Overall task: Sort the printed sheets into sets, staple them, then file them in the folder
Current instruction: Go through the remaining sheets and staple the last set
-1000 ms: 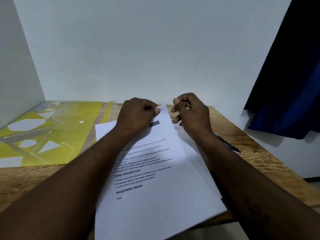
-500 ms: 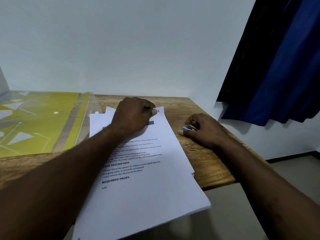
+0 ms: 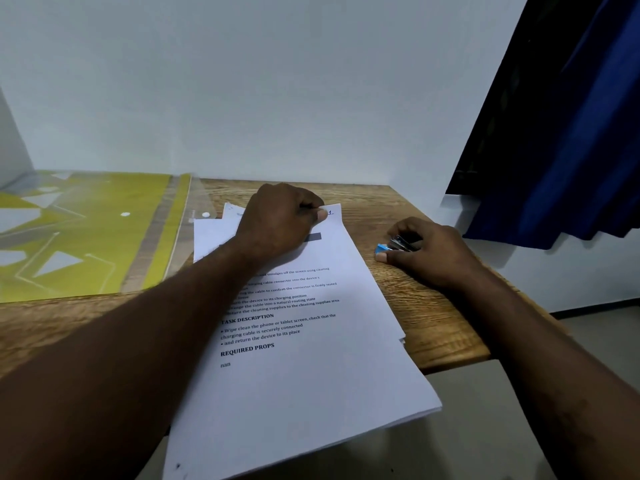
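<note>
A stack of printed sheets [image 3: 304,368] lies slanted on the wooden table [image 3: 433,323], its near end hanging over the front edge. My left hand [image 3: 280,223] pinches the top right corner of the upper sheets with curled fingers. To the right of the stack, my right hand [image 3: 426,254] grips a small stapler [image 3: 394,247] with a blue tip, low on the table. A yellow patterned folder [image 3: 86,233] lies flat at the left, its clear flap touching the sheets' far corner.
A white wall stands behind the table. A dark blue curtain [image 3: 568,133] hangs at the right. The table's right edge drops off close to my right hand; floor shows below.
My right hand left the sheets' corner, moved right across the table and took hold of the stapler. My left hand stayed on the corner. The view swung to the right.
</note>
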Demonstrator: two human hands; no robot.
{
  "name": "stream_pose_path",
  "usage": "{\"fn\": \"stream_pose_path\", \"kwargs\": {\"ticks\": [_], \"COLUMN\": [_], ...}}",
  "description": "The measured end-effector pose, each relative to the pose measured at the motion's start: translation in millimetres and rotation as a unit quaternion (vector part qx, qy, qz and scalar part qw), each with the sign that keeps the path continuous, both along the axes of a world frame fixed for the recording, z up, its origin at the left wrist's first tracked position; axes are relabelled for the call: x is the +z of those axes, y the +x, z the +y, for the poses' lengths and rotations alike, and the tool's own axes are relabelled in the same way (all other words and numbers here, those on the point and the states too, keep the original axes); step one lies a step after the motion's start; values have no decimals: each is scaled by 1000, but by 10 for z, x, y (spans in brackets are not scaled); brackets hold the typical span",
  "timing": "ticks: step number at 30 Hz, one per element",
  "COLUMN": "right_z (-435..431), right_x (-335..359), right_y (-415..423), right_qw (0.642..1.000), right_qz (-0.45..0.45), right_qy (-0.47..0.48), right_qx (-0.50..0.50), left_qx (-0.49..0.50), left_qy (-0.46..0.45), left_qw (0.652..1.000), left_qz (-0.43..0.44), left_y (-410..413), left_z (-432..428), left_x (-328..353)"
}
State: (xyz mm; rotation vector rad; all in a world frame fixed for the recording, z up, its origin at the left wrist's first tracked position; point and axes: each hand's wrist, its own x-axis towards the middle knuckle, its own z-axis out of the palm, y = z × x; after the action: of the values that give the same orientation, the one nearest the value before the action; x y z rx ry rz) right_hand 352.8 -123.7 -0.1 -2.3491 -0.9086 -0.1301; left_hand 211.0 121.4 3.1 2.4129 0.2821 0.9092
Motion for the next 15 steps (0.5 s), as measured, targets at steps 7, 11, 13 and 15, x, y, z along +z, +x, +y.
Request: {"fn": "stream_pose_path", "kwargs": {"ticks": [7, 11, 13, 15], "right_z": [2, 0, 1, 8], "right_x": [-14, -31, -27, -29], "right_y": [21, 11, -5, -26], "right_qw": [999, 1000, 1000, 999], "right_qz": [-9, -18, -24, -24], "right_qy": [-2, 3, 10, 16], "right_qx": [-32, -23, -18, -14], "left_qx": [-7, -8, -6, -5], "left_qy": [-7, -2, -3, -5], "left_qw": [1000, 1000, 1000, 1000], "left_qz": [6, 6, 8, 13], "left_y": [-5, -4, -6, -17], "left_z": [20, 47, 44, 31], "left_x": [-13, -16, -14, -6]}}
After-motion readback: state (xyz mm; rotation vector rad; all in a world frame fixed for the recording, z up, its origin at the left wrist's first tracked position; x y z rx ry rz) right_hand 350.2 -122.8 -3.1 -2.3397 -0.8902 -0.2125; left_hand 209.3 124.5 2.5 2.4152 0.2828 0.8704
